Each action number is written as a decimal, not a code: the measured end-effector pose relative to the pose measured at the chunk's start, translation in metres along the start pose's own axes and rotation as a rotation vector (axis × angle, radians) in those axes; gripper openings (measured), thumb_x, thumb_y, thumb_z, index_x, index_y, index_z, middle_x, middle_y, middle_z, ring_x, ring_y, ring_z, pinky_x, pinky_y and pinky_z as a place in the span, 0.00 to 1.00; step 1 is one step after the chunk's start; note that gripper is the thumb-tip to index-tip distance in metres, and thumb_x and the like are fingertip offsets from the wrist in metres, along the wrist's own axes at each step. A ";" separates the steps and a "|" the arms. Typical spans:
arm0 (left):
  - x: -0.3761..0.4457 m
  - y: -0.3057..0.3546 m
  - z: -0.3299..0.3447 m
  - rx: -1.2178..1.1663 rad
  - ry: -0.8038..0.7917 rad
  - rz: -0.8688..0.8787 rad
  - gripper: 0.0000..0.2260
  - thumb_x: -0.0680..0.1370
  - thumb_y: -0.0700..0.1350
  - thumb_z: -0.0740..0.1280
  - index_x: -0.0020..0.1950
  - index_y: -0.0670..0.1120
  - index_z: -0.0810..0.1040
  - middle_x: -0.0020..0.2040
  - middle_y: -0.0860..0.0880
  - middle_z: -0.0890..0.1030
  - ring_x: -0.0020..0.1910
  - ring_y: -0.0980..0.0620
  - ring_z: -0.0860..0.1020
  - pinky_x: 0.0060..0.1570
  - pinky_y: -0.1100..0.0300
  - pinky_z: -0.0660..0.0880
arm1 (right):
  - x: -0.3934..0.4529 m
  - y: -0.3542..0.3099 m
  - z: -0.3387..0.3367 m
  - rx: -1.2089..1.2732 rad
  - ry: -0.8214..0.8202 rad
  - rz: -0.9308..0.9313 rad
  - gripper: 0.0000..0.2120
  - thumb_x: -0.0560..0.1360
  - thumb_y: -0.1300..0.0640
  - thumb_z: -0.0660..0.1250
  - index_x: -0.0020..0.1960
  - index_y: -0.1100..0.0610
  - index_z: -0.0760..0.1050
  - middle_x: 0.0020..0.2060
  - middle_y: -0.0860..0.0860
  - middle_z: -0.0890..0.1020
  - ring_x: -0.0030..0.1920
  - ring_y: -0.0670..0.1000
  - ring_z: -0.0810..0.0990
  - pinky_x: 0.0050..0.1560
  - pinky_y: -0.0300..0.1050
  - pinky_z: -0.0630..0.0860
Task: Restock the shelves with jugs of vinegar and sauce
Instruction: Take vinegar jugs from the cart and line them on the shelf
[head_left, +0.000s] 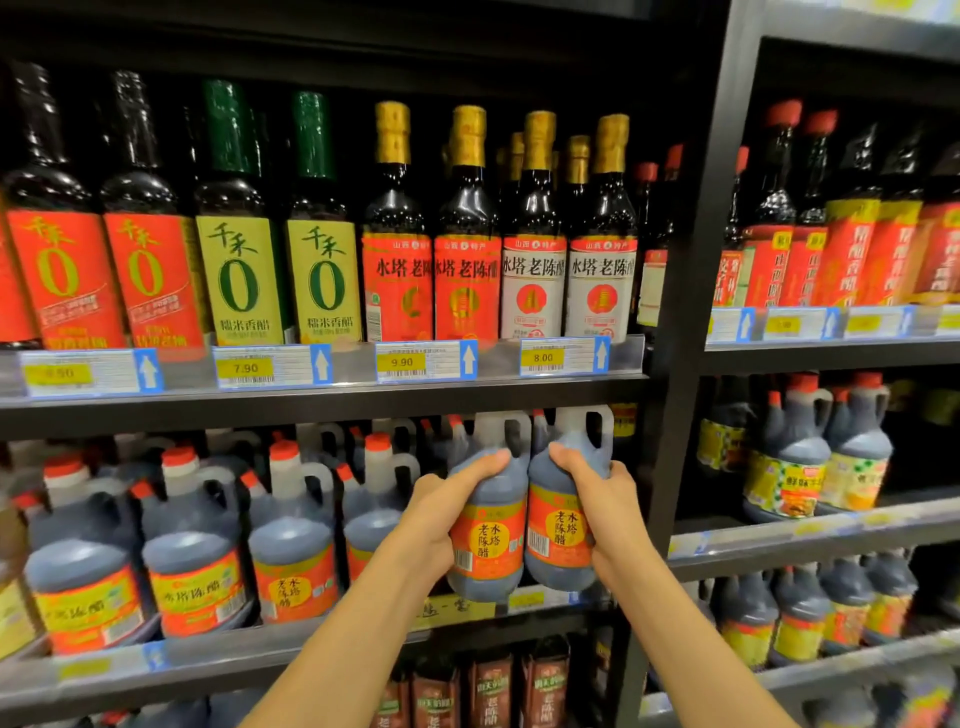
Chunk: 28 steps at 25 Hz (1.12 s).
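Note:
Two dark vinegar jugs with orange labels stand side by side at the right end of the middle shelf (322, 644). My left hand (447, 509) wraps the left jug (488, 540) from its left side, fingers over its shoulder. My right hand (602, 499) grips the right jug (558, 530) from its right side. Both jugs are upright with their handles and tops up under the shelf above. Whether their bases rest on the shelf or hover just over its front edge I cannot tell.
Several more jugs (291, 556) with red caps fill the same shelf to the left. Tall vinegar bottles (467, 228) line the shelf above, behind price tags (426, 361). A black upright post (680, 395) stands just right of my right hand. Sauce jugs (789, 467) fill the neighbouring bay.

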<state>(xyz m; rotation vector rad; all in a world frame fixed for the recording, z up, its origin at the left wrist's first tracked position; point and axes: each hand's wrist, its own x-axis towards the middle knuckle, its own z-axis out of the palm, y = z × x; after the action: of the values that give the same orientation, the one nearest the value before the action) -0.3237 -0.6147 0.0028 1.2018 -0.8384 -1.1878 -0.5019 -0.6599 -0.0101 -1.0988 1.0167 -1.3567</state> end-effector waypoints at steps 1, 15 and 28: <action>0.002 -0.003 0.002 -0.009 0.014 0.017 0.31 0.62 0.55 0.84 0.57 0.38 0.82 0.43 0.41 0.88 0.40 0.43 0.88 0.32 0.56 0.82 | 0.002 0.002 0.001 -0.003 0.014 -0.029 0.40 0.69 0.41 0.79 0.73 0.55 0.67 0.61 0.57 0.82 0.55 0.60 0.85 0.56 0.62 0.83; 0.032 -0.048 0.001 0.004 0.081 0.003 0.46 0.46 0.66 0.84 0.58 0.45 0.81 0.43 0.48 0.89 0.42 0.46 0.88 0.47 0.49 0.83 | 0.034 0.047 -0.005 0.006 -0.012 -0.101 0.21 0.73 0.55 0.77 0.63 0.55 0.76 0.51 0.55 0.88 0.45 0.52 0.89 0.40 0.46 0.84; 0.010 -0.072 0.002 0.332 0.252 0.151 0.31 0.68 0.71 0.72 0.52 0.45 0.73 0.41 0.54 0.78 0.38 0.57 0.77 0.31 0.66 0.70 | 0.028 0.069 -0.013 -0.033 -0.124 -0.038 0.44 0.55 0.30 0.82 0.64 0.50 0.79 0.54 0.53 0.88 0.51 0.55 0.88 0.46 0.49 0.85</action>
<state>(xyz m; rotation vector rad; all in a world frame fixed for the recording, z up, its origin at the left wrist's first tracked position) -0.3401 -0.6214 -0.0679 1.4931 -0.9386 -0.7734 -0.4999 -0.6927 -0.0781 -1.2175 0.9348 -1.2891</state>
